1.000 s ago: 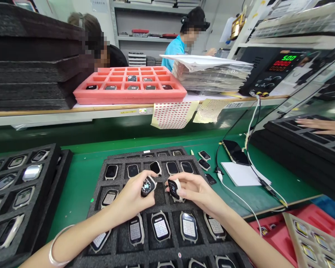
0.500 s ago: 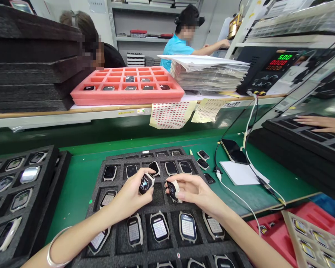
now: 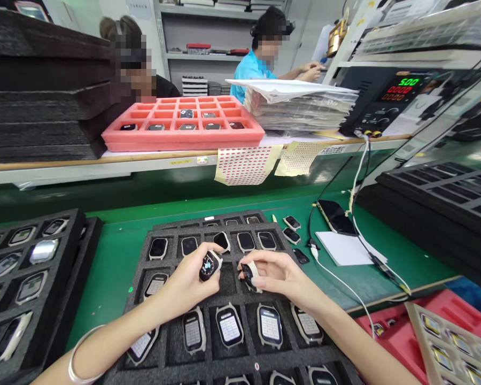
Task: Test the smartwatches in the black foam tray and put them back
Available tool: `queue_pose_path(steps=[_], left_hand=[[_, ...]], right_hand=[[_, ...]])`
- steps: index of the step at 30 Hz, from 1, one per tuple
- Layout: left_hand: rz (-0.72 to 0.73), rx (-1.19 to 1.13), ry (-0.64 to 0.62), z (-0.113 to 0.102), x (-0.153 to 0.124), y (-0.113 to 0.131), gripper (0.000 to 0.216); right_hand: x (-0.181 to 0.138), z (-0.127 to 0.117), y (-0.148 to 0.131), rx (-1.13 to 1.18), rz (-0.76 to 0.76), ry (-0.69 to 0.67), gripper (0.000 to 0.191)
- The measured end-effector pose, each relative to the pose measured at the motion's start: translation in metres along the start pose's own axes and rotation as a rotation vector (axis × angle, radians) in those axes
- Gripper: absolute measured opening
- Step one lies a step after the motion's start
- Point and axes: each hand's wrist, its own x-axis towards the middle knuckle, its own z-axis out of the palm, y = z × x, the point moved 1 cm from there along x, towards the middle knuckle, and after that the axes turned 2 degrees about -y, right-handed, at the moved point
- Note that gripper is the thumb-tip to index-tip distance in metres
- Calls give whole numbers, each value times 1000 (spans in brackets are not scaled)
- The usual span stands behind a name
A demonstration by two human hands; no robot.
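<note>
My left hand (image 3: 198, 278) grips a smartwatch (image 3: 209, 266) without a strap, its lit screen showing a watch face. In my right hand (image 3: 274, 271) is a second smartwatch (image 3: 250, 275), tilted on its side between thumb and fingers. Both are held above a black foam tray (image 3: 172, 347) whose compartments hold several more watch bodies. Just below my hands lie watches with bright grid-like screens, such as this watch (image 3: 229, 325). Behind them, a row with dark screens includes one watch (image 3: 246, 242).
Another foam tray of watches (image 3: 44, 299) stands at left. To the right are two loose watches (image 3: 292, 229), a phone (image 3: 336, 216), white paper (image 3: 347, 248) and cables. A pink tray (image 3: 180, 140) and power supply (image 3: 385, 101) sit on the shelf. Two people are beyond.
My hands stay nearly still, both watches still held. The other person's hand at the right-hand trays has gone from view. Both people beyond the shelf have shifted.
</note>
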Motion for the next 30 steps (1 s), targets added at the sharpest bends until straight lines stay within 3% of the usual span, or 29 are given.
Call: queue_pose_path(steps=[30], left_hand=[[-30,-35,-20,0,-2,3,36]], right_hand=[[-2,-2,2,-4,18,25,36]])
